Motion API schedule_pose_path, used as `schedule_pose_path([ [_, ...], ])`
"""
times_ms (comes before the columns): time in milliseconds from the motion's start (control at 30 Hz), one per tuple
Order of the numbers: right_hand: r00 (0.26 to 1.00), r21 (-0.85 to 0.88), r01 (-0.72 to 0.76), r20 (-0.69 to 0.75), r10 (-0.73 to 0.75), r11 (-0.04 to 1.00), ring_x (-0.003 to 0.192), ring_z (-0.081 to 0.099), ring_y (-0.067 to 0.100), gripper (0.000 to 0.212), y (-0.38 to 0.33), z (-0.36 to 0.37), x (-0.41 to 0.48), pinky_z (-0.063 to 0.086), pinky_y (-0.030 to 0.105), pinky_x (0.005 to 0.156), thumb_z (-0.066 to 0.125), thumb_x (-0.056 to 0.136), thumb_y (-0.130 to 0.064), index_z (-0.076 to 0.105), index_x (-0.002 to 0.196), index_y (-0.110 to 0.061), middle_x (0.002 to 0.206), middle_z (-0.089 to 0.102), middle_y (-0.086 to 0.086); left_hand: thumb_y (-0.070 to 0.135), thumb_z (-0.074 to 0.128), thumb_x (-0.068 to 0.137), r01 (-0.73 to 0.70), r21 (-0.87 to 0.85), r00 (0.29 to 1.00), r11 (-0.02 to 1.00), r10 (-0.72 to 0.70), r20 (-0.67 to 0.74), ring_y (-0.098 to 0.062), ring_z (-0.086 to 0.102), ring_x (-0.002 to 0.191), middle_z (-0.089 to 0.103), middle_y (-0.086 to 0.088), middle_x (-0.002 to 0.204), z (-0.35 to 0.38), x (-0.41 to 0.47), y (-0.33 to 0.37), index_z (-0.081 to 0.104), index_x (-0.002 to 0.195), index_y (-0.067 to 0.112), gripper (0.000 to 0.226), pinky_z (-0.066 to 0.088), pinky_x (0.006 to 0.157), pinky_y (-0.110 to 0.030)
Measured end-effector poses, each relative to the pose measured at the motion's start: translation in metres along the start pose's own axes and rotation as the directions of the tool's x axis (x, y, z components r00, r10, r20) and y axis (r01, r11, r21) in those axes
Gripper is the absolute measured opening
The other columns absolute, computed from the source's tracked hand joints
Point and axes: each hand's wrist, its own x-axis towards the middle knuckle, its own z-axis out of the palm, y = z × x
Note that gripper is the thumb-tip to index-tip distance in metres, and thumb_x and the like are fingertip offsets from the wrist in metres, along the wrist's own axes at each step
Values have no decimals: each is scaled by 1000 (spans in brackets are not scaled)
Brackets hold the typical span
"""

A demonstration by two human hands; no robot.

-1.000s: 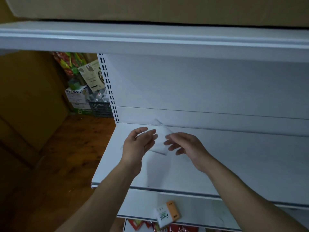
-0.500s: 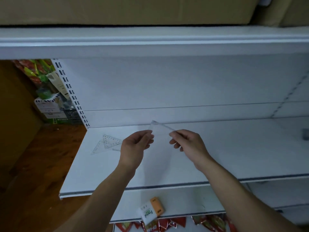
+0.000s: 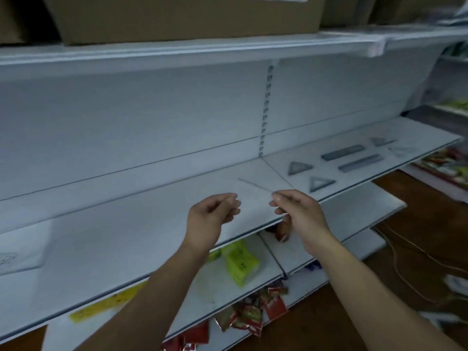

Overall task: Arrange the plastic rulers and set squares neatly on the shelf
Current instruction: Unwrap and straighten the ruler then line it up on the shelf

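**Head camera: clear set square held over the shelf as the view swings right**

A person holds a clear set square (image 3: 254, 196) between both hands above the front of a white shelf (image 3: 126, 236). The right hand (image 3: 297, 214) pinches its right side between thumb and curled fingers. The left hand (image 3: 211, 220) has thumb and fingertips closed on its left side. The plastic is so clear that only its far edge shows as a thin line.

Half a second ago the view faced the shelf's left end, where set squares lay near the upright. Now it has turned right, and the hands hold the piece much as before. The next shelf section has come into view. Lying flat on it are two grey triangles (image 3: 300, 167), then two rulers (image 3: 343, 152) side by side, then two more triangles (image 3: 381, 141) farther right.

A cardboard box (image 3: 177, 16) sits on the top shelf. A green packet (image 3: 240, 262) and red packets (image 3: 253, 312) lie on the lower shelves. The orange-and-white box seen earlier below is out of view.
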Motion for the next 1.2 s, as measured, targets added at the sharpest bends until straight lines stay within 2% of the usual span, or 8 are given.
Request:
schedule_pose_path([
  [167,991,31,3,-134,1,1000,69,60,9,7,2,-114,0,46,18,60,62,90,-13,68,91,-16,81,70,-1,7,65,87,23,-3,990,1000,-22,140,-14,68,71,73,-12,84,112,-10,-16,72,93,6,9,56,69,-23],
  [267,980,5,-1,-200,2,1000,72,61,10,7,8,-167,0,45,21,64,63,90,-16,69,92,-19,82,71,-3,10,65,88,59,7,977,998,-59,207,-18,60,60,68,-14,78,164,-12,-23,72,89,5,8,52,52,-23],
  [400,957,-9,-8,-288,5,1000,70,60,7,9,13,-222,2,45,16,59,63,91,-16,69,96,-14,81,71,-4,23,69,87,76,74,944,994,-95,315,-28,60,64,68,-10,72,219,-2,-40,73,92,8,16,50,60,-45],
  [500,936,-6,-12,-353,9,1000,70,61,6,11,15,-258,9,46,16,58,63,90,-16,69,98,-13,83,72,-2,20,65,89,71,75,932,995,-93,349,-13,62,58,71,2,71,262,6,-51,73,91,14,10,51,59,-31],
  [600,917,-14,-19,-399,12,1000,70,61,6,12,21,-294,22,46,19,62,64,90,-17,69,99,-13,84,72,-1,19,63,91,63,56,913,996,-80,399,-8,67,73,74,3,85,305,18,-64,72,97,16,11,52,66,-18],
  [867,893,35,-45,-446,56,998,81,63,22,7,40,-393,116,51,45,85,66,87,-14,72,90,-16,83,73,2,15,62,91,104,49,895,993,-115,431,-8,67,73,74,1,86,427,90,-101,72,99,12,13,52,67,-16],
  [1033,897,25,-98,-431,99,995,75,61,12,9,35,-456,190,47,32,74,65,89,-14,70,96,-15,82,72,-2,15,61,92,136,44,905,990,-142,402,-5,66,72,74,2,86,506,146,-116,71,97,14,11,52,66,-15],
  [1200,906,31,-118,-405,120,993,77,60,13,7,37,-499,249,48,36,79,65,89,-17,71,92,-20,82,72,-6,12,60,92,137,40,909,990,-142,393,-5,66,72,74,1,84,561,191,-122,70,93,17,11,53,68,-16],
])
